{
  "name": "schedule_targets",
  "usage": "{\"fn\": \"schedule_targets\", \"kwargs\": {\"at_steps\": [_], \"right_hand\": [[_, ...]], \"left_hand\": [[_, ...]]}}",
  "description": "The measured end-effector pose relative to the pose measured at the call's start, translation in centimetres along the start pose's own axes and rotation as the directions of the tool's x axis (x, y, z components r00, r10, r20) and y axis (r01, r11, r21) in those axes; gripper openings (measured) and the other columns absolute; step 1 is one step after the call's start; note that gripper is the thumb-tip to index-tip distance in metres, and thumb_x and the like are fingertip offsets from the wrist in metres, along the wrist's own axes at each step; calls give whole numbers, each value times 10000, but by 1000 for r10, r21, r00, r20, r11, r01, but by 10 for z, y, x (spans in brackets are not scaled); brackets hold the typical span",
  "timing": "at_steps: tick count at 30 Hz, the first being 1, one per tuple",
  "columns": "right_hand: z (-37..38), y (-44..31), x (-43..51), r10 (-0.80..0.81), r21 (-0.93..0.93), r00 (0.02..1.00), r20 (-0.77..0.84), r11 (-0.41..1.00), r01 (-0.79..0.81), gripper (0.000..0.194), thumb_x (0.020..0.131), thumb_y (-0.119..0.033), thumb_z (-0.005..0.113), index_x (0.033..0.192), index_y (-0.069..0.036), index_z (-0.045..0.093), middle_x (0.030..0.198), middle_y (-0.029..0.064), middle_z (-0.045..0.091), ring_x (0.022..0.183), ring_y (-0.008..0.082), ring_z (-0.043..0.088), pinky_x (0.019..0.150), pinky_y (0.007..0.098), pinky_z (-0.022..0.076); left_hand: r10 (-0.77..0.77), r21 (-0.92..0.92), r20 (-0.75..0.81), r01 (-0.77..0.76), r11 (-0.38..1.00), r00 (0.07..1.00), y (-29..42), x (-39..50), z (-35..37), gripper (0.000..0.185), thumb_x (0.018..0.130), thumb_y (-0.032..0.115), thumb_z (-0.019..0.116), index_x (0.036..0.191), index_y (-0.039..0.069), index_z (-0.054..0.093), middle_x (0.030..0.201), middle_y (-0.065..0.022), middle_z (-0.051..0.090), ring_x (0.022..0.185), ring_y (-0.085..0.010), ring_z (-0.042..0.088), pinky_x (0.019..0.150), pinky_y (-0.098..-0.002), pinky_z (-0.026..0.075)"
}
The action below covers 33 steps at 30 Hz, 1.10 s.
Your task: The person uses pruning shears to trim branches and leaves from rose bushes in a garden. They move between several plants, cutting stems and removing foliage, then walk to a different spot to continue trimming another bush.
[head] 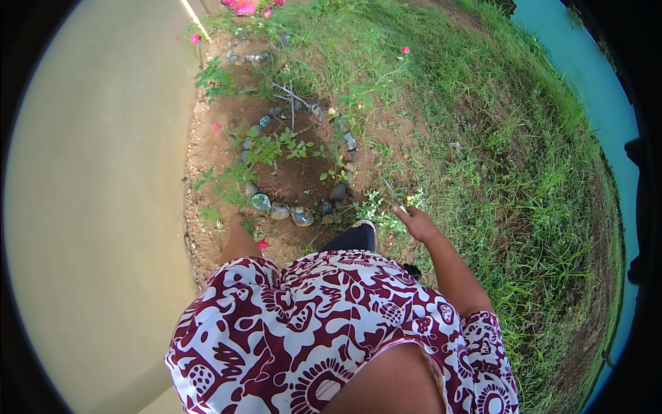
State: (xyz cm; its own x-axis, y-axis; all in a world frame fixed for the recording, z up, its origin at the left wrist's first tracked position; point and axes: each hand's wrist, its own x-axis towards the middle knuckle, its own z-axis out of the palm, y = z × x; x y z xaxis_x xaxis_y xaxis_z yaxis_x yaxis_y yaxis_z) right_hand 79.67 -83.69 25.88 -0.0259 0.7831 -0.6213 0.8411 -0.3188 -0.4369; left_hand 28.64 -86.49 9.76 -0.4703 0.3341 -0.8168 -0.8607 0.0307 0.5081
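My right hand (417, 223), right of centre, is closed around the handle of a thin-bladed knife (394, 193), whose blade points up and left over the grass. Beside it grows a small plant with pale leaves (370, 206). On the left, my left arm reaches down; my left hand (237, 221) is mostly blurred among green leaves at the edge of the bed, and its fingers do not show clearly. Ahead of me, a ring of stones (280, 211) surrounds bare soil with a leafy rose plant (279, 147) and dry branches (292, 98).
A smooth tan wall or paved surface (103, 207) runs along the left. Grass (496, 207) covers the right side up to a blue surface (584, 93). Pink flowers (243, 6) stand at the top, near a pale pole (196, 20). My shoe (366, 224) is just below the stones.
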Motion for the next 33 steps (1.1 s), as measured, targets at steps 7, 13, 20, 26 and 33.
{"fn": "schedule_targets", "kwargs": {"at_steps": [7, 13, 20, 26, 33], "right_hand": [[-87, -1, 57, -168, -63, 984, 63, 983, 172, 920, 761, -706, 422, 1248, 73, 422, 1204, 289, 485, 1138, 375, 477, 983, 383, 351], [-104, 71, 121, -118, 86, 989, 94, 990, 110, 930, 763, -722, 384, 1261, 62, 418, 1225, 281, 475, 1171, 366, 451, 998, 383, 329], [-118, 113, 171, -128, 175, 981, 145, 979, 102, 774, 800, -659, 451, 1139, 33, 531, 786, 102, 584, 599, 132, 545, 595, 274, 458], [-153, 102, 200, -40, 285, 959, 280, 958, -43, 832, 748, -708, 465, 1095, 44, 544, 808, 123, 584, 551, 184, 547, 515, 301, 466], [-213, 90, 245, -312, -50, 905, 290, 939, 339, 915, 749, -751, 379, 1155, 57, 519, 963, 191, 609, 848, 261, 599, 847, 367, 424]], "left_hand": [[53, 8, -158, -52, 999, 986, -18, -6, -52, 250, 854, 223, 445, 1014, 35, 485, 854, -158, 534, 662, -306, 561, 594, -416, 448], [54, 17, -338, -51, 999, 939, -53, -27, -91, 253, 856, 238, 446, 1004, 36, 480, 836, -152, 529, 670, -304, 568, 595, -420, 445], [15, -13, -494, -25, 1000, 869, -91, -51, -118, 258, 859, 255, 448, 993, 37, 475, 815, -145, 523, 678, -302, 577, 596, -425, 441], [-27, -1, -567, 32, 999, 824, -149, -48, -101, 263, 861, 270, 449, 983, 38, 471, 797, -139, 518, 686, -299, 585, 598, -428, 439], [65, 77, -398, -37, 996, 915, -276, -79, -14, 111, 843, 149, 507, 818, 41, 504, 609, -85, 495, 520, -225, 574, 440, -357, 423]]}}
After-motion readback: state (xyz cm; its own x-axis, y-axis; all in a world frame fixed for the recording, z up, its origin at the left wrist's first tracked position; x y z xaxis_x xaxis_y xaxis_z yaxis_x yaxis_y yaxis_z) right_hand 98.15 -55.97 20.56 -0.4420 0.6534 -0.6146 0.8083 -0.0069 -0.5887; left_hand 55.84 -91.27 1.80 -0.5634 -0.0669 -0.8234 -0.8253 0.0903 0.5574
